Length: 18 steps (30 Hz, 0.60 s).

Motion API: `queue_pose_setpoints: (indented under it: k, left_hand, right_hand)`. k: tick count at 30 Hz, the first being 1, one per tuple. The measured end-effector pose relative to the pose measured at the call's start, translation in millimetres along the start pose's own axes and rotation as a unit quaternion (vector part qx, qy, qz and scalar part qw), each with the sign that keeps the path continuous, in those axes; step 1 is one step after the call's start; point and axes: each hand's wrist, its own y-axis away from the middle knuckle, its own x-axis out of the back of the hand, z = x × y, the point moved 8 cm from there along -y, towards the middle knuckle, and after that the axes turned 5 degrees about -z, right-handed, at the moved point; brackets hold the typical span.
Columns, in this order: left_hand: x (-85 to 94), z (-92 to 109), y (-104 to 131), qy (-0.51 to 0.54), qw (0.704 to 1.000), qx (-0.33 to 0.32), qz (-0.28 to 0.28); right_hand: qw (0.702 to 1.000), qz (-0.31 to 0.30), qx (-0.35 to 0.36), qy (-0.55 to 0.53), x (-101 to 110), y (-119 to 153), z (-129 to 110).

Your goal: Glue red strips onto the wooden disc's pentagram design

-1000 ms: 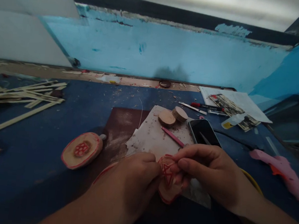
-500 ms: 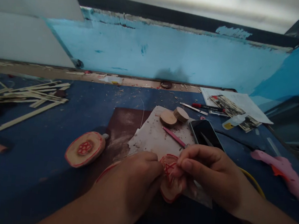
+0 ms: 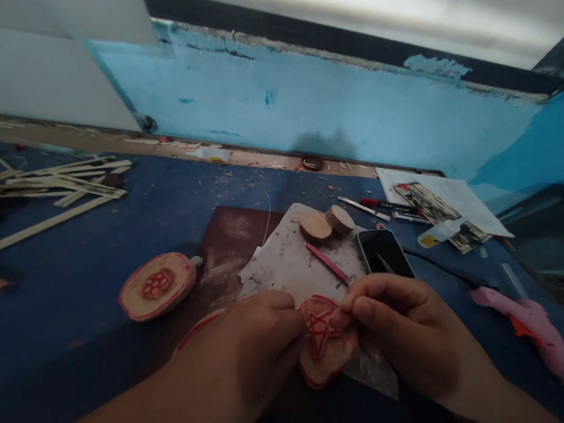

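A wood slice (image 3: 322,362) with a red rim and a red star drawn on it is between my hands. My left hand (image 3: 264,336) is closed at its left edge, with the fingertips hidden from view. On the right, my right hand (image 3: 395,329) grips the slice's right side with its lower fingers, while thumb and index finger pinch together above it. Another red-rimmed slice (image 3: 195,329) lies partly hidden behind my left hand. Farther left sits a slice with a red flower pattern (image 3: 155,286).
White paper (image 3: 277,264) carries two small wood discs (image 3: 316,227) and pink tweezers (image 3: 327,262). Beside them are a phone (image 3: 382,251), a glue bottle (image 3: 439,233) and a pink glue gun (image 3: 530,328). Thin wooden sticks (image 3: 60,183) are piled at the left.
The star on the slice shows more fully now, as my right thumb and index finger have shifted slightly right. The whole view has shifted a little.
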Motion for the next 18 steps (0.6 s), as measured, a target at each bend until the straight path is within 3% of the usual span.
queue_pose_setpoints:
  k: [4,9,18]
  left_hand:
    - [2.7,3.1,-1.0,-0.006,1.000,-0.013,0.012]
    - [0.9,4.1,-2.2,0.000,1.000,-0.024,0.008]
    - [-0.9,1.7,-0.9,-0.003,1.000,-0.022,-0.003]
  right_hand:
    - [0.999,0.006,-0.011,-0.052,5.9,0.4,8.9]
    - [0.998,0.038,-0.044,-0.021,9.5,3.6,9.9]
    - [0.999,-0.004,-0.040,-0.007,-6.6,5.3,4.8]
